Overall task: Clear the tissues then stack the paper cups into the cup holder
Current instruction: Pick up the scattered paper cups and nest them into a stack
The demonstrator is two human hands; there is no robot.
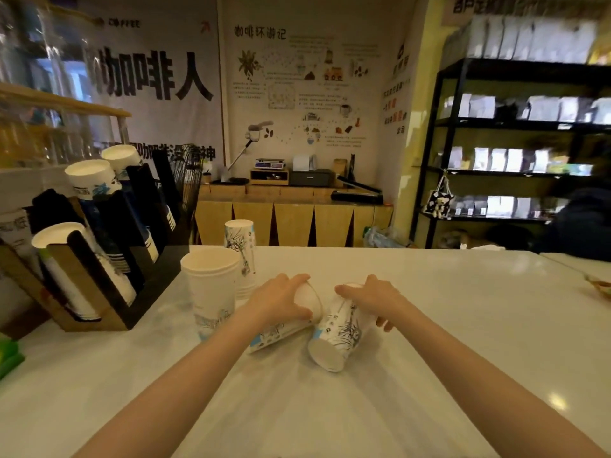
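Head: left hand (pixel 281 304) grips tipped cup (pixel 284 328); right hand (pixel 373 297) atop 2nd cup (pixel 337 335)

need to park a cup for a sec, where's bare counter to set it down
Bare counter lies right of the right hand, out to the far right edge, and in the near strip between the forearms. It is crowded on the left: cup holder, upright cup stack, upside-down cup stack, and the two tipped cups under the left hand and right hand.

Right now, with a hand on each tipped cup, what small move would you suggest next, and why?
Probably nest them: the left hand and right hand each hold a paper cup lying on the counter, close together; then they could join the cup holder.
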